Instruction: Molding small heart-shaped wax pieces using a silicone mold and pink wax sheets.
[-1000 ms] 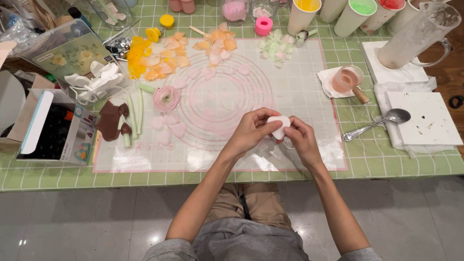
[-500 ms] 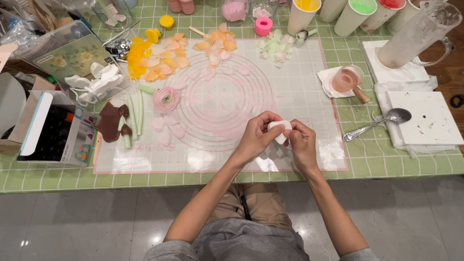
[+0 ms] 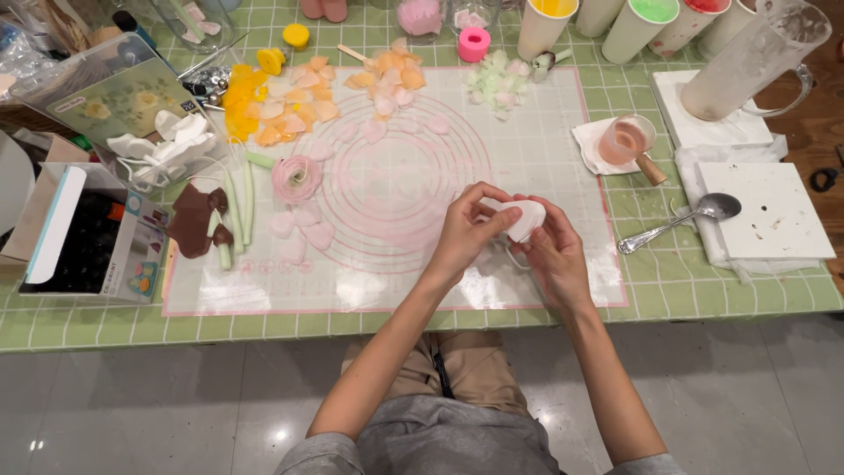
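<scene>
My left hand [image 3: 468,227] and my right hand [image 3: 552,253] meet over the near right part of a translucent mat with pink rings [image 3: 396,185]. Both hold a small white heart-shaped piece [image 3: 525,217] between the fingertips, just above the mat. Pale pink petals [image 3: 303,230] and a finished pink flower [image 3: 296,177] lie on the mat to the left of my hands. Yellow and orange petals [image 3: 281,101] are heaped at the mat's far left, pale green ones [image 3: 497,79] at the far middle.
A metal spoon [image 3: 681,220], a small pink cup on a napkin [image 3: 622,141] and a white foam block [image 3: 774,209] lie to the right. Tall cups [image 3: 646,25] and a clear jug [image 3: 756,57] stand along the back. An open box [image 3: 83,236] and brown pieces [image 3: 195,220] sit at left.
My hands stay at the same spot on the mat; the fingers have shifted slightly around the white piece. Nothing else has moved.
</scene>
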